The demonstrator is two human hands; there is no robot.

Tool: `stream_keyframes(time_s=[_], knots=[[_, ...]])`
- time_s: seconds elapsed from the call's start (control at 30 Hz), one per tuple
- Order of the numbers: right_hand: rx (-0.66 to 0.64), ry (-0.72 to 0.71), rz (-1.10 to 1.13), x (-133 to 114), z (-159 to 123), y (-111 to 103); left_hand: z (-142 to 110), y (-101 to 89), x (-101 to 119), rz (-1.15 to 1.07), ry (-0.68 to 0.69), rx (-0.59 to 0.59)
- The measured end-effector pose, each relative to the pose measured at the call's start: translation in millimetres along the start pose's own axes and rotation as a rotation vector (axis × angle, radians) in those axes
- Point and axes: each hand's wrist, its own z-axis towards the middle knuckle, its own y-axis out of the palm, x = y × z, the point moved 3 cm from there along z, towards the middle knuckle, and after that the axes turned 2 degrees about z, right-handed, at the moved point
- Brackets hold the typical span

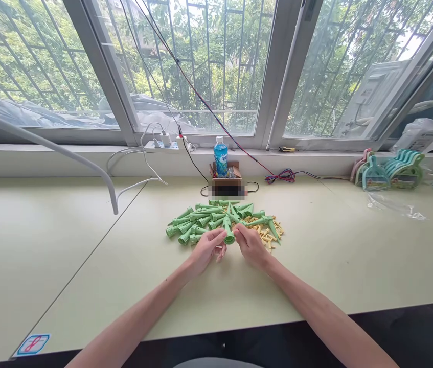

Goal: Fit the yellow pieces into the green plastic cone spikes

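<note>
Between my two hands a green plastic watering spike (228, 232) is held with its wide round opening facing me. My left hand (213, 244) is closed on its left side, thumb along the wide end. To the right of the opening, my right hand (250, 243) has its fingers pinched together; whatever lies between them is hidden. Just beyond the hands lies a heap of similar green spikes (190, 225), pointing various ways. Small tan plastic pieces (270, 236) are scattered under and beside the right end of the heap.
Behind the heap stands a small cardboard box (233, 174) with a blue bottle (221, 159). Coiled cable (280, 176) lies near the windowsill. Green and pink plastic tools (388, 171) stand back right. A white curved tube (66, 149) reaches over the table's left side.
</note>
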Motion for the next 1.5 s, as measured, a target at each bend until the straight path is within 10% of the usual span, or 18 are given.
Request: stream_keyframes(time_s=[0.57, 0.77, 1.07, 1.5], knots=[[0.075, 0.061, -0.026, 2, 2, 1, -8, 6.4, 9, 0.66, 0.449, 0.171], [0.14, 0.1, 0.021, 4, 2, -2, -8, 1.9, 8, 0.467, 0.304, 0.298], [-0.005, -0.054, 0.005, 0, -2, 1, -2, 0.6, -6, 0.221, -0.085, 0.056], [-0.021, 0.1, 0.131, 5, -4, 7, -6, -3.5, 6, 0.49, 0.275, 0.198]])
